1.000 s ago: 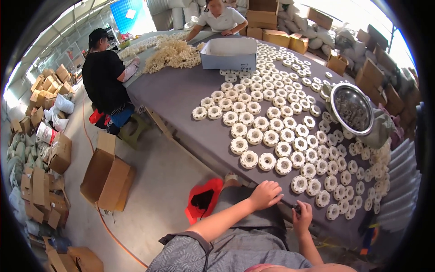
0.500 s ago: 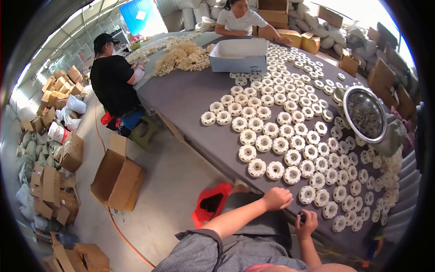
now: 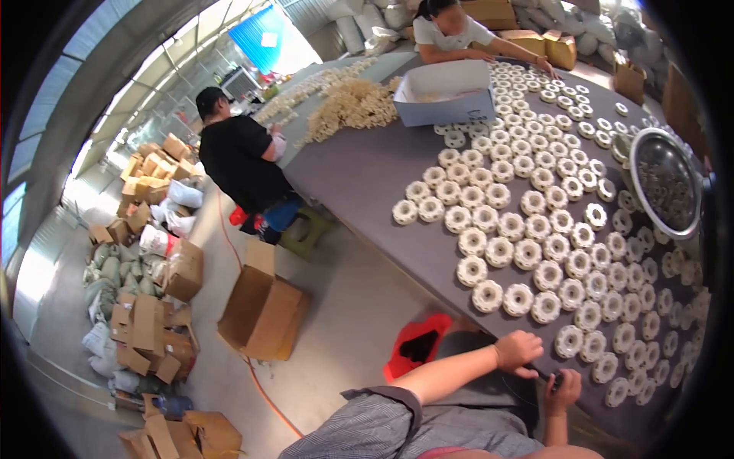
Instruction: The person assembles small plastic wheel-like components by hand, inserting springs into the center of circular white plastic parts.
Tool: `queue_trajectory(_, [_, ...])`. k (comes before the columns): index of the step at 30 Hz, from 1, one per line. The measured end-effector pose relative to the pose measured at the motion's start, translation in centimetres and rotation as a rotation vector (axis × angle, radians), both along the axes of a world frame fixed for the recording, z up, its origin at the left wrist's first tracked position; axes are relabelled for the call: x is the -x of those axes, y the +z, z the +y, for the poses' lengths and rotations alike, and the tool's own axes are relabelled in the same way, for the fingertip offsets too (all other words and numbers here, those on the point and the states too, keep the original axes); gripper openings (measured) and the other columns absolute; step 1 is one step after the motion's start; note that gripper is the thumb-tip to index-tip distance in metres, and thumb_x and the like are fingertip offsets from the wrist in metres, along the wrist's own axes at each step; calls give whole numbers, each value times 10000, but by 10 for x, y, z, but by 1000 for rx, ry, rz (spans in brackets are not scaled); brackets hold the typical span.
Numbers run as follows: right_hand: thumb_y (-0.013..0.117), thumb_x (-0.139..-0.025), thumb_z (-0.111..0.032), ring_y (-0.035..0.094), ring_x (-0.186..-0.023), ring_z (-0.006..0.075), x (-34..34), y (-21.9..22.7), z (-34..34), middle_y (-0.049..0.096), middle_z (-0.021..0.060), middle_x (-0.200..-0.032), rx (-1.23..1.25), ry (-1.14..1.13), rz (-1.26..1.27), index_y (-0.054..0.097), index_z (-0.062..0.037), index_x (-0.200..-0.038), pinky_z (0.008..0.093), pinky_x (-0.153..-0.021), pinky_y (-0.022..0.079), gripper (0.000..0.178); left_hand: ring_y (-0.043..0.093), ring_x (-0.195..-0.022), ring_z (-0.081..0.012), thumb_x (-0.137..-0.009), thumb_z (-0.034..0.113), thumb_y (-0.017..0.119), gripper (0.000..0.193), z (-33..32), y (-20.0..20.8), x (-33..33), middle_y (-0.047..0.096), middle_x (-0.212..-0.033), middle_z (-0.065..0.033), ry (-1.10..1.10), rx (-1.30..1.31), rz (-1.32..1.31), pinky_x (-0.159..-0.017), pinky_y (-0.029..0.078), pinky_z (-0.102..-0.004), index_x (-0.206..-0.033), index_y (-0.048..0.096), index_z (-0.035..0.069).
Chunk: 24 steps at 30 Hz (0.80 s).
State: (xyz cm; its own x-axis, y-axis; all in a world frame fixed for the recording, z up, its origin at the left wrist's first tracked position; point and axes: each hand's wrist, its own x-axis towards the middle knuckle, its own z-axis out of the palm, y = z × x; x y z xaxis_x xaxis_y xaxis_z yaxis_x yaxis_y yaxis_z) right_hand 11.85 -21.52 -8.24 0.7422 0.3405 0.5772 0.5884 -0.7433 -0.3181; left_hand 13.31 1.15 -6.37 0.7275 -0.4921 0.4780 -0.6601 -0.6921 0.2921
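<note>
At the near edge of the table, my left hand (image 3: 520, 353) is closed, its fingertips pointing toward my right hand. A thin dark piece shows by those fingertips; its kind is too small to tell. My right hand (image 3: 563, 392) is closed around a small black object (image 3: 556, 380), just right of the left hand. Just beyond both hands lie many white ring-shaped plastic parts (image 3: 569, 341), notched around the rim, spread in loose rows over the grey-covered tabletop (image 3: 359, 180).
A steel bowl (image 3: 667, 183) of small parts stands at the right. On the far side are a blue-grey box (image 3: 443, 107), a beige heap (image 3: 355, 107) and two people. An open carton (image 3: 264, 310) and red stool-like thing (image 3: 413, 348) are on the left.
The view has swung left, so the scene sits further right. My hands have come closer together, and a thin dark piece now shows between them. The far person's arm still reaches among the rings.
</note>
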Motion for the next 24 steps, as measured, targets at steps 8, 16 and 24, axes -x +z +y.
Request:
queue_trajectory(8, [527,-879,-239,539,-857,354,-2,-35,-25,541,171,-929,154,-22,-9,529,-18,-984,435,-766,428,244,492,-691,-187,-560,366,646,342,-1,-10,-3,479,-756,-33,-3,-60,-133,-567,366,-305,-718,482,111])
queue_trajectory(16, [500,-893,-234,526,-897,359,2,-36,-24,526,172,-967,162,-105,21,504,-16,-1033,443,-799,420,259,470,-611,-170,-648,225,517,118,-4,-18,-6,441,-660,-22,53,19,-299,-514,347,-289,-632,455,125])
queue_trajectory(24, [497,-861,-219,498,-885,364,5,-23,-13,509,165,-954,210,-82,42,484,-17,-1010,466,-818,388,251,487,-613,-165,-665,193,520,98,-2,-11,-3,449,-680,-30,67,26,-190,-522,378,-278,-665,456,118])
